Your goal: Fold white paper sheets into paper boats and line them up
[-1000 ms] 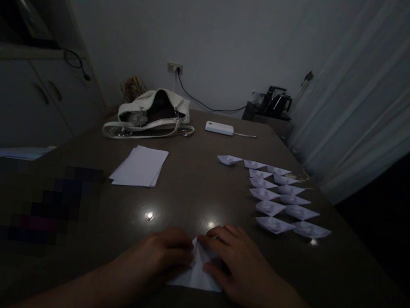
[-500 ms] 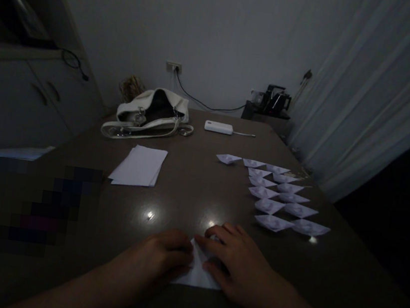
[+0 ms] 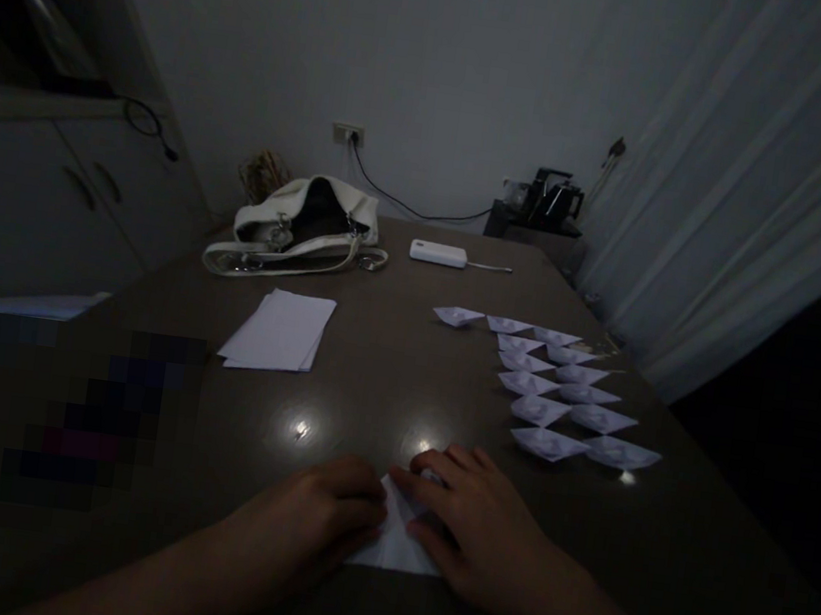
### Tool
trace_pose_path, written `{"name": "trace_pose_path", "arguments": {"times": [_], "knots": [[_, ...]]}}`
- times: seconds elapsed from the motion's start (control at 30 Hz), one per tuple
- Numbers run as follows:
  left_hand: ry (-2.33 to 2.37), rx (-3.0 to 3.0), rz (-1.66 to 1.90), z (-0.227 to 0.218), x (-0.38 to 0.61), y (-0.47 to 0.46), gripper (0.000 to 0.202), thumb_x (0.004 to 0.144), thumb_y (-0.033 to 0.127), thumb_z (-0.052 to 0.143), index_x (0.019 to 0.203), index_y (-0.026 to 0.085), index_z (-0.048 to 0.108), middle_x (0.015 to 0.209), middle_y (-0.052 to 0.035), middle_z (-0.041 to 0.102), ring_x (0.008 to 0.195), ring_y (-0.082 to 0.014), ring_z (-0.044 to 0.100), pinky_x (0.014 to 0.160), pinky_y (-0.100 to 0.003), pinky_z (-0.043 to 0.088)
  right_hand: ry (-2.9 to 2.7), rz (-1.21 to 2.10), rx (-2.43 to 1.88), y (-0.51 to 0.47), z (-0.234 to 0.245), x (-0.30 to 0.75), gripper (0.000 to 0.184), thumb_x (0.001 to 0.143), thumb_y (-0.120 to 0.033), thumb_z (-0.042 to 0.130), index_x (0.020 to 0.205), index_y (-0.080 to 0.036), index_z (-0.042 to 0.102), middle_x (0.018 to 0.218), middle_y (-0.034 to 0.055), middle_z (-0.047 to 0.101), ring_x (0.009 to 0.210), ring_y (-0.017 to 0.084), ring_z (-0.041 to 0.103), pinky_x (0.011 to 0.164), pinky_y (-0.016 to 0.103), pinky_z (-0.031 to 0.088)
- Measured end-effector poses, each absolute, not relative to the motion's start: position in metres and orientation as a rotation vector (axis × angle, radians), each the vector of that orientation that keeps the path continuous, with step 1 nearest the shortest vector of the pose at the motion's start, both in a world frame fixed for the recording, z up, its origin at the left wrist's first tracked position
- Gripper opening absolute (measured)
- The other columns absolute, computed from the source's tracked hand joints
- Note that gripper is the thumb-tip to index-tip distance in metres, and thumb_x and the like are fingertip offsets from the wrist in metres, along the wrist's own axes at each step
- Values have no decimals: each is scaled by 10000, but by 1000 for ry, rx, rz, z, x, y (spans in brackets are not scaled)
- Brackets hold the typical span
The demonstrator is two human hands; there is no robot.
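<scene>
A partly folded white sheet of paper (image 3: 395, 546) lies on the dark table (image 3: 385, 385) near the front edge. My left hand (image 3: 323, 513) rests on its left side, fingers curled and pressed down on the paper. My right hand (image 3: 476, 533) lies on its right side, fingers stretched along the fold and pressing it flat. Only the middle strip of the paper shows between the two hands.
Several finished white paper boats (image 3: 558, 392) lie in two rows to the right. A stack of white sheets (image 3: 278, 331) lies at the left middle. A white handbag (image 3: 300, 227) and a white power bank (image 3: 438, 254) sit at the back. A curtain (image 3: 758, 192) hangs on the right.
Both hands stay on the folded paper; the fingers have shifted only slightly and the view has barely moved.
</scene>
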State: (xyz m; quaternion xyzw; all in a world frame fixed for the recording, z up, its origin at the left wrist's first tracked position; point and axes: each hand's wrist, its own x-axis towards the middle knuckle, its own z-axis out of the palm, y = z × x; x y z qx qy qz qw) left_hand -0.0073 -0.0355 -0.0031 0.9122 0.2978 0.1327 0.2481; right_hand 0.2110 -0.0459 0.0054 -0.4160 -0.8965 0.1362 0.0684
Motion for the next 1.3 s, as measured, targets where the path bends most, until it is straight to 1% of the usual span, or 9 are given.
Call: {"name": "trace_pose_path", "arguments": {"times": [0.23, 0.33, 0.47, 0.63, 0.73, 0.87, 1.03, 1.2, 1.3], "knots": [[797, 2454, 329, 9, -7, -35, 205, 904, 111, 476, 921, 167, 672, 902, -55, 640, 902, -187, 567, 764, -286, 468, -2677, 354, -1286, -48, 6, 204, 323, 912, -253, 464, 1226, -232, 536, 1118, 49, 607, 999, 237, 516, 824, 403, 329], [796, 2424, 336, 6, -8, -33, 208, 898, 106, 488, 957, 181, 673, 926, -51, 640, 900, -181, 568, 770, -286, 464, -2623, 302, -1342, -50, 1, 196, 270, 925, -270, 443, 1148, -227, 589, 1038, 50, 630, 952, 225, 526, 773, 379, 311], [809, 2352, 381, 0, -10, -32, 219, 888, 98, 506, 988, 201, 671, 980, -46, 642, 925, -171, 576, 796, -276, 464, -2532, 207, -1416, -52, -4, 188, 225, 906, -331, 492, 1054, -238, 634, 975, 43, 643, 917, 220, 524, 746, 375, 273], [941, 2192, 456, -4, -11, -31, 172, 854, 95, 537, 930, 181, 666, 912, -40, 662, 879, -170, 594, 782, -276, 469, -2511, 178, -1439, -52, -5, 185, 224, 899, -356, 503, 1044, -252, 638, 973, 30, 648, 915, 218, 520, 742, 375, 252], [1037, 2110, 472, -7, -12, -29, 189, 822, 80, 556, 922, 188, 674, 902, -35, 676, 873, -175, 601, 770, -279, 469, -2507, 191, -1452, -52, -3, 185, 215, 890, -350, 512, 1033, -256, 643, 974, 24, 647, 919, 218, 518, 753, 377, 248], [1038, 2150, 474, -10, -14, -25, 191, 816, 77, 550, 892, 189, 685, 867, -32, 690, 837, -180, 602, 744, -291, 461, -2511, 226, -1456, -52, -2, 185, 230, 894, -352, 503, 1052, -252, 638, 993, 38, 643, 934, 226, 510, 766, 383, 248], [965, 2229, 460, -10, -18, -23, 294, 789, 5, 513, 934, 209, 667, 883, -14, 683, 838, -174, 598, 749, -295, 440, -2512, 252, -1457, -53, -1, 186, 237, 890, -351, 513, 1067, -248, 632, 1003, 51, 640, 943, 233, 497, 772, 385, 251], [1100, 2239, 396, -7, -22, -26, 355, 763, -5, 523, 984, 234, 667, 863, -17, 630, 832, -184, 586, 731, -292, 428, -2504, 249, -1452, -52, -2, 186, 221, 886, -357, 522, 1044, -253, 635, 998, 43, 636, 949, 232, 499, 775, 387, 249], [1093, 2261, 364, -4, -21, -26, 397, 748, -16, 521, 1024, 239, 648, 900, -22, 628, 851, -190, 574, 742, -299, 428, -2495, 261, -1448, -51, -3, 186, 196, 881, -358, 529, 1013, -258, 633, 996, 28, 631, 945, 228, 508, 772, 385, 254]]}}
